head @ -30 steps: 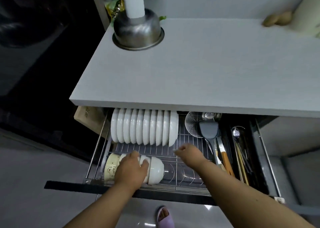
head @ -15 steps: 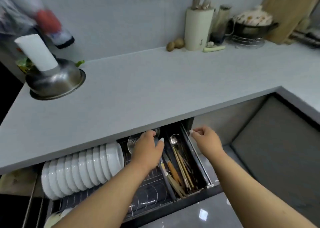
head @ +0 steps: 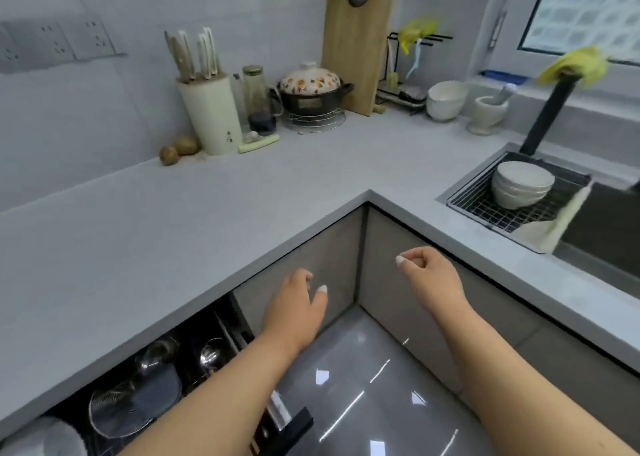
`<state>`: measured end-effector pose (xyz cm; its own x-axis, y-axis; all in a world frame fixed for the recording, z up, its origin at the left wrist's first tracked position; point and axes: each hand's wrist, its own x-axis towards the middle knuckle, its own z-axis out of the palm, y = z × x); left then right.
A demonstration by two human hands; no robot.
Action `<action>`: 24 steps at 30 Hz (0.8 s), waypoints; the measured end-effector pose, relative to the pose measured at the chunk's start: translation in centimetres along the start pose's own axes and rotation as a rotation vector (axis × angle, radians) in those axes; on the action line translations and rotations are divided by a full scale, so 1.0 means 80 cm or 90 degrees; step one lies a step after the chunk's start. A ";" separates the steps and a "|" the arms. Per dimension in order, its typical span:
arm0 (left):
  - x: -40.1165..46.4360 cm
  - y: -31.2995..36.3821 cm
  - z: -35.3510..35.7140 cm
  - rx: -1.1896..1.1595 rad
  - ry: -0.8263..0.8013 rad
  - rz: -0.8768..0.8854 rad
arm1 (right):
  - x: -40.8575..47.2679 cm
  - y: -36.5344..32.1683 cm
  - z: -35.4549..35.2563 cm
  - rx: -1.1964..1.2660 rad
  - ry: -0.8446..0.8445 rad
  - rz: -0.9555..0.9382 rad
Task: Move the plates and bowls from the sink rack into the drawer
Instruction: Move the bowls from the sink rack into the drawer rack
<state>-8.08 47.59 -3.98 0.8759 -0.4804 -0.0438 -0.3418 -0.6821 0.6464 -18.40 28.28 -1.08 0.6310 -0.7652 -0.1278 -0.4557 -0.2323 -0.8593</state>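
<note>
We see both hands held out in the air in front of the grey cabinet fronts (head: 408,272), neither one touching or carrying anything. The left hand (head: 298,308) hangs released, fingers loosely bent, thumb apart. The right hand (head: 431,273) has its fingers curled in with thumb and forefinger tips close together, grasping nothing. The stack of white ceramic bowls (head: 521,183) sits on the dark wire sink rack (head: 491,213) at the far right, set into the pale grey L-shaped surface (head: 207,220). The open pull-out drawer (head: 166,379) lies at near left under the surface, showing a wire-mesh strainer (head: 114,410) and metal ladles (head: 209,353).
</note>
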 end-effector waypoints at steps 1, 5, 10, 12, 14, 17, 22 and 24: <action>0.009 0.017 0.014 -0.006 -0.006 0.011 | 0.011 0.007 -0.018 0.000 0.010 0.003; 0.039 0.085 0.063 0.000 -0.042 0.052 | 0.047 0.032 -0.087 0.009 0.056 0.015; 0.068 0.146 0.108 0.063 -0.086 0.107 | 0.075 0.063 -0.145 0.018 0.108 0.049; 0.079 0.161 0.120 0.085 -0.095 0.126 | 0.081 0.073 -0.158 0.014 0.117 0.063; 0.093 0.172 0.130 0.096 -0.104 0.142 | 0.089 0.082 -0.167 0.013 0.123 0.081; 0.116 0.184 0.147 0.106 -0.121 0.169 | 0.103 0.093 -0.179 0.011 0.135 0.107; 0.171 0.212 0.188 0.110 -0.142 0.228 | 0.143 0.100 -0.205 0.002 0.173 0.137; 0.198 0.226 0.206 0.124 -0.164 0.267 | 0.165 0.103 -0.212 -0.005 0.199 0.150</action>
<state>-5.98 18.56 -5.53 0.5471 -0.8370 -0.0131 -0.7235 -0.4807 0.4955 -24.50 6.05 -1.44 0.2874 -0.9439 -0.1623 -0.5706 -0.0326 -0.8206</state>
